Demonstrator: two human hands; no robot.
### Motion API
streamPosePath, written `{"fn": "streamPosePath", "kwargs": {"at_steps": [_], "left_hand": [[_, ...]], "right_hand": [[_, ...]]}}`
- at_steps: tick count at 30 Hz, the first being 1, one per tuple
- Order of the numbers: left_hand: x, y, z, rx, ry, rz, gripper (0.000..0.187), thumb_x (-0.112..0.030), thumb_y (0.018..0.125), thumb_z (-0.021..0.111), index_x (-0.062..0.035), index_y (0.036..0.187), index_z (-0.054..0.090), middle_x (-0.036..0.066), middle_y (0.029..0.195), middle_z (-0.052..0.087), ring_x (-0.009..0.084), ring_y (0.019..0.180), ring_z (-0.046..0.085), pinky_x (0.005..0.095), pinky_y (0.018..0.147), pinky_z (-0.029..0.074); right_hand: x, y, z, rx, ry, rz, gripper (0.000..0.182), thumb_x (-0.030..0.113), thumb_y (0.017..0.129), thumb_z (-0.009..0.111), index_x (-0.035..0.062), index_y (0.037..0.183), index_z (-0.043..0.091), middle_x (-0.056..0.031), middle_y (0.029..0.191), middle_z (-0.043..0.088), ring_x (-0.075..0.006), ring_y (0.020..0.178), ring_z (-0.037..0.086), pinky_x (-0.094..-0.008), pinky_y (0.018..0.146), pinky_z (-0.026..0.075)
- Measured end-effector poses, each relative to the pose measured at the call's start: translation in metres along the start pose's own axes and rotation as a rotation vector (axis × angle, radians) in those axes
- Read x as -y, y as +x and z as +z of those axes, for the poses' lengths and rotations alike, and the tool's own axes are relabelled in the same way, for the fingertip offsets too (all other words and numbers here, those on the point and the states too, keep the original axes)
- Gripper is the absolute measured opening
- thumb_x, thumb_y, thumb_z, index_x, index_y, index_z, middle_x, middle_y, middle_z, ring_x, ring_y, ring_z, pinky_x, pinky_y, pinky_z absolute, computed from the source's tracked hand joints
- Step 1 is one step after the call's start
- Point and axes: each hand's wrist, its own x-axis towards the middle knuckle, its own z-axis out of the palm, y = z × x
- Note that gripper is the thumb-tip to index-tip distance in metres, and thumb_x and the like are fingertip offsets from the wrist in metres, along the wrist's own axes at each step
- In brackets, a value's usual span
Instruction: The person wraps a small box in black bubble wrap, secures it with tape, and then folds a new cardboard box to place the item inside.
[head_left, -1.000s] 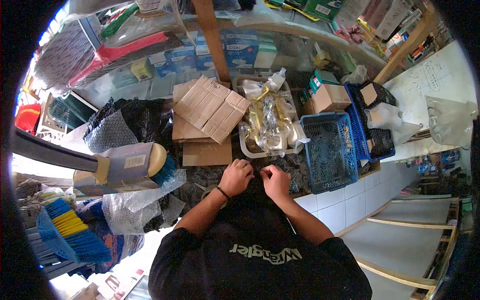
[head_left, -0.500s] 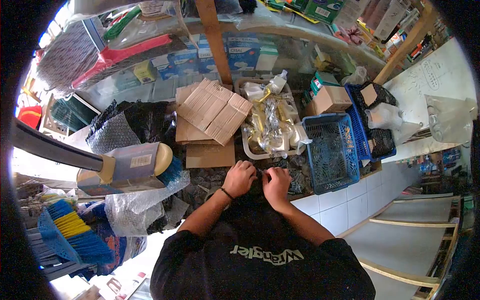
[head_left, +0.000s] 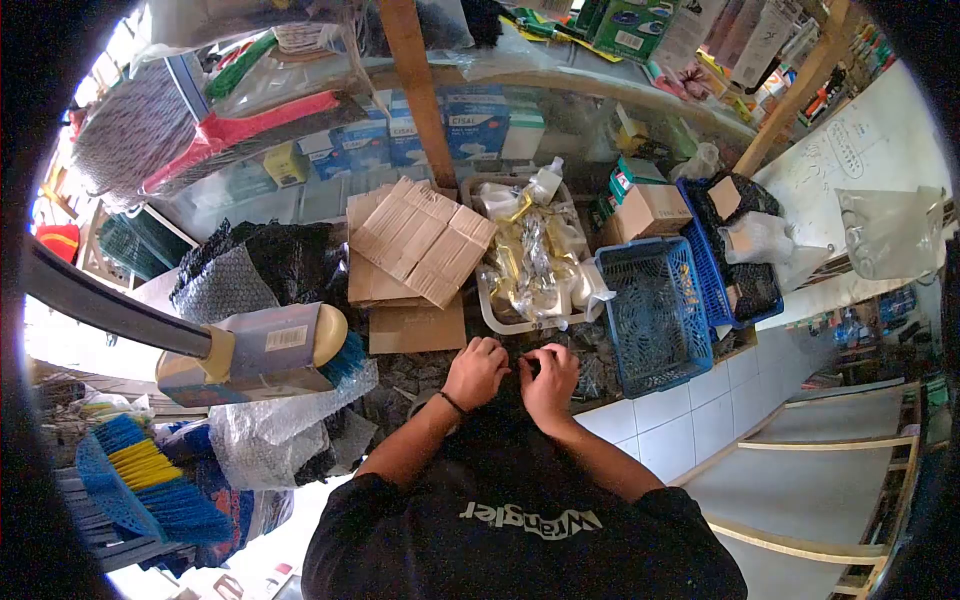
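Note:
My left hand (head_left: 477,371) is over the dark, cluttered front edge of the work surface, its fingers curled. Close beside it, my right hand (head_left: 548,380) has its thumb and fingers bent together; anything between the fingertips of either hand is too small to make out. Just beyond them stands a white tray (head_left: 512,327) filled with gold-coloured pieces in clear plastic wrap (head_left: 535,250). Flat pieces of brown cardboard (head_left: 425,240) lie stacked to the left of the tray.
A blue basket (head_left: 655,315) stands right of the tray, with a second blue basket (head_left: 702,262) holding wrapped items behind it. A small brown box (head_left: 652,210) is near them. Brooms (head_left: 150,480) and bubble wrap (head_left: 265,430) crowd the left side.
My hands have moved slightly apart at the fingertips. The whole view has shifted a little, so the tray, cardboard and baskets appear slightly lower and further left.

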Motion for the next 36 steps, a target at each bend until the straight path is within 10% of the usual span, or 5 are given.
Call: {"fn": "streamPosePath", "kwargs": {"at_steps": [36], "left_hand": [[-0.007,-0.004,-0.002,0.013,0.182,0.079,0.038,-0.017,0.076,0.060,-0.0125,0.112,0.051,0.007,0.094,0.051,0.0243,0.088,0.052,0.0366,0.069,0.045]], "right_hand": [[-0.005,0.033,0.002,0.265,-0.091,0.274,0.027,0.034,0.066,0.075,0.0132,0.071,0.059,-0.0105,0.079,0.056,-0.0329,0.077,0.056,-0.0446,0.062,0.044]]}}
